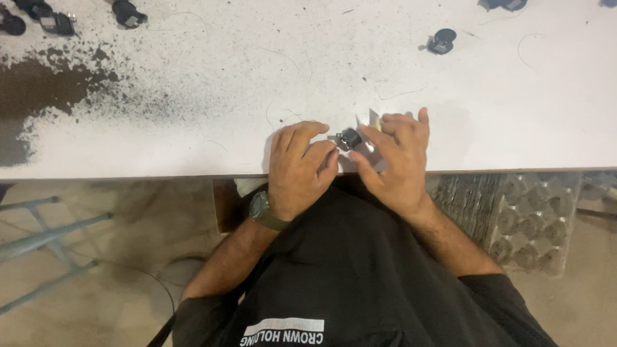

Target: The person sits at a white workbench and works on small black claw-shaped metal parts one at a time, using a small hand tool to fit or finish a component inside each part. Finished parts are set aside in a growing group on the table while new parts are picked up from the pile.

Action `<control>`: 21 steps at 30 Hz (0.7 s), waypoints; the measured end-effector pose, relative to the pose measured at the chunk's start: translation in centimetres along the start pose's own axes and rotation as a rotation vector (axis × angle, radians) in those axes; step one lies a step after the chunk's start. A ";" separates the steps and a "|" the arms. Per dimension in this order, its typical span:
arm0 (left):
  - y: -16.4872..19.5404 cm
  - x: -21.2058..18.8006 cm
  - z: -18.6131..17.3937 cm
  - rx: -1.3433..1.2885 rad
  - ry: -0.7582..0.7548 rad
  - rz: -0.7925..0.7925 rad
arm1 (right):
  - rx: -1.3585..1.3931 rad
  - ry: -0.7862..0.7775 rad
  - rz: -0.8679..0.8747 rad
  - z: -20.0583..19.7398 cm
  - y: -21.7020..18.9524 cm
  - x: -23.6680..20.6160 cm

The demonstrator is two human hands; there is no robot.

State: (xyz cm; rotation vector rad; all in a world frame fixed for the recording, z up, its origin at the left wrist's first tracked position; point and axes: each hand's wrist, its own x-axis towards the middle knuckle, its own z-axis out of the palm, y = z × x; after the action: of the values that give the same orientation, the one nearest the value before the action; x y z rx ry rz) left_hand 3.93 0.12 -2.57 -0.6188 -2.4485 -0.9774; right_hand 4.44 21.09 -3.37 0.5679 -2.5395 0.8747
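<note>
Small black part [349, 138] pinched between left hand [297, 168] and right hand [397, 160], both grips closed on it, braced at near edge of white surface [193, 138] for steadiness.

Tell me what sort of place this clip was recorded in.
Probably a small assembly workshop: a worn white table with a black-stained patch, small black parts scattered on it, and both hands working one part at its edge.
</note>
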 end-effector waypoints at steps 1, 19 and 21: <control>0.1 -0.1 0.0 -0.001 0.002 -0.005 | 0.029 0.062 -0.015 -0.1 0.1 -0.6; 0.4 -0.5 0.7 0.018 -0.030 -0.045 | 0.126 0.051 -0.026 1.0 -0.6 -1.4; 0.4 -0.5 0.8 0.019 -0.026 -0.046 | 0.129 0.043 -0.021 1.0 -0.6 -1.3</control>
State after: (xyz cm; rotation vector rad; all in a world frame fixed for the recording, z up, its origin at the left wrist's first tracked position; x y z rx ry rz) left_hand 4.34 0.88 -3.15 -0.5752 -2.5022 -0.9679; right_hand 5.65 20.35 -4.43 0.6071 -2.4475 1.0375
